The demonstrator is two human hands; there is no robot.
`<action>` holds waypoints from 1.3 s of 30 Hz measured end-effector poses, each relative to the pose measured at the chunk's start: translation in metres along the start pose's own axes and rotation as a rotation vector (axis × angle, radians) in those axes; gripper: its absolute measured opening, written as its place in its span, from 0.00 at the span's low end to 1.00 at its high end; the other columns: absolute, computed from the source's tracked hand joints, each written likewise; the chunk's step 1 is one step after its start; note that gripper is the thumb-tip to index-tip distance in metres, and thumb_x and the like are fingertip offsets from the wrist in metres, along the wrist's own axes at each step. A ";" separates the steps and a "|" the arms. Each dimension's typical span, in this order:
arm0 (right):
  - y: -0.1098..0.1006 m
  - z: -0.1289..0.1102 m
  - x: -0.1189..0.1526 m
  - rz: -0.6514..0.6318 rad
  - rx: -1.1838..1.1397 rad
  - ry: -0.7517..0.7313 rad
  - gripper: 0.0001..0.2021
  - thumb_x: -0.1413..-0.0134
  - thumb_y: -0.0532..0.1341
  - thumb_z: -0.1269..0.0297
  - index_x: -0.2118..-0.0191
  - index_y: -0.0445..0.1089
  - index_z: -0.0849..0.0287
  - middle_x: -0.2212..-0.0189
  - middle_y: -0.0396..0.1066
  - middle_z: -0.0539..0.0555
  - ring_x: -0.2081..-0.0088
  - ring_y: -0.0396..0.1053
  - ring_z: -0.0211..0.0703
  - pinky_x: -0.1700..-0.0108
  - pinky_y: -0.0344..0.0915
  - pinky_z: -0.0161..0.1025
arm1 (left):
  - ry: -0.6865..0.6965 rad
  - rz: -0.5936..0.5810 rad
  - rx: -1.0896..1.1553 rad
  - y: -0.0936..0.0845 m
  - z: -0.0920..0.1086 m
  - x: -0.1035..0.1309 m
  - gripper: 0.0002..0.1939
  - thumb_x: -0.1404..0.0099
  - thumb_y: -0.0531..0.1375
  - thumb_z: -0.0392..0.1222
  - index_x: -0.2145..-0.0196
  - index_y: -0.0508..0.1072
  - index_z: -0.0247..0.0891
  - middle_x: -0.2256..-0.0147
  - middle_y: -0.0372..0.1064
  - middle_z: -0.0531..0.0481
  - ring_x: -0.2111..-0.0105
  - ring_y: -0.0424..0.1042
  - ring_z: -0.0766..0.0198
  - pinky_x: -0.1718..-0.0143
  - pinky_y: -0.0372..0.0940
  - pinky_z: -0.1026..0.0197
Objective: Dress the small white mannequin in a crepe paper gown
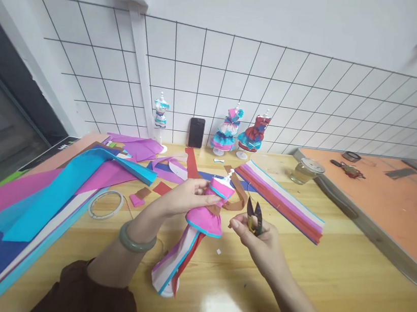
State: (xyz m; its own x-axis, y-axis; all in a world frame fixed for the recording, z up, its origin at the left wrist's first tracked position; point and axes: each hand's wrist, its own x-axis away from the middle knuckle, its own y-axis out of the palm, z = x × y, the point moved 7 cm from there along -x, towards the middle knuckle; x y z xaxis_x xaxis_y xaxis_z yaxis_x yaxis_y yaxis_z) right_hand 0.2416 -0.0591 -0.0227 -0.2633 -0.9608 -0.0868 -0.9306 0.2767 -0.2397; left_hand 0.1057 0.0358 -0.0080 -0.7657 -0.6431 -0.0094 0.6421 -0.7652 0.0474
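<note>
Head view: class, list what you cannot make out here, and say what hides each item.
- Snips: handles hidden inside the right hand; only the blades show.
- Mannequin: body covered by the pink dress; the left hand hides part of its upper side.
- Phone: screen dark, nothing readable.
- Tools on the orange table: too small and blurred to identify.
- Paper sheets: cut off by the left edge.

The left hand [188, 194] grips a small mannequin [199, 226] in a pink paper dress, tilted above the bench [331, 274]. The right hand [259, 239] holds snips [254, 216] just beside the dress. Coloured paper sheets [33, 204] lie to the left.
</note>
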 end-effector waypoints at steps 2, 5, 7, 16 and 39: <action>-0.003 0.009 0.001 -0.015 0.059 -0.002 0.15 0.54 0.64 0.52 0.75 0.71 0.61 0.80 0.66 0.50 0.77 0.60 0.37 0.73 0.59 0.35 | -0.001 0.037 0.035 -0.004 -0.001 -0.002 0.18 0.46 0.67 0.45 0.60 0.74 0.32 0.60 0.75 0.42 0.60 0.74 0.60 0.57 0.66 0.59; -0.011 0.034 -0.003 -0.025 0.159 0.016 0.15 0.53 0.63 0.51 0.72 0.74 0.60 0.75 0.73 0.54 0.71 0.69 0.45 0.67 0.65 0.39 | 0.018 0.078 0.097 -0.011 -0.002 -0.003 0.18 0.46 0.67 0.45 0.60 0.73 0.32 0.60 0.75 0.42 0.61 0.74 0.60 0.57 0.66 0.59; -0.020 0.056 -0.008 -0.008 0.212 0.054 0.17 0.53 0.61 0.51 0.67 0.76 0.61 0.69 0.76 0.57 0.65 0.73 0.52 0.60 0.67 0.44 | 0.051 0.094 0.127 -0.016 0.000 -0.003 0.18 0.45 0.66 0.44 0.59 0.72 0.32 0.59 0.75 0.42 0.59 0.74 0.60 0.56 0.66 0.59; -0.026 0.033 -0.009 0.175 0.093 -0.013 0.18 0.51 0.61 0.48 0.75 0.69 0.60 0.80 0.68 0.51 0.76 0.66 0.41 0.73 0.63 0.36 | 0.139 0.204 0.087 -0.014 0.012 -0.002 0.21 0.44 0.65 0.46 0.56 0.70 0.31 0.58 0.74 0.39 0.58 0.75 0.57 0.56 0.67 0.58; -0.004 -0.012 -0.024 0.199 -0.118 -0.067 0.18 0.54 0.64 0.47 0.75 0.67 0.60 0.85 0.50 0.44 0.81 0.46 0.33 0.79 0.44 0.35 | 0.064 0.132 0.056 0.002 0.002 -0.005 0.23 0.43 0.64 0.49 0.54 0.71 0.31 0.58 0.74 0.40 0.57 0.74 0.56 0.56 0.66 0.58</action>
State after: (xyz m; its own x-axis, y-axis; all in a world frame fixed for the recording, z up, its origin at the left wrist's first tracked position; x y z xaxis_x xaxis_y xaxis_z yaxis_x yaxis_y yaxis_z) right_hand 0.2488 -0.0379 -0.0076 -0.4304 -0.8832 -0.1863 -0.8865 0.4524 -0.0967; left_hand 0.1106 0.0376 -0.0058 -0.6699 -0.7398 -0.0626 0.7324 -0.6722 0.1083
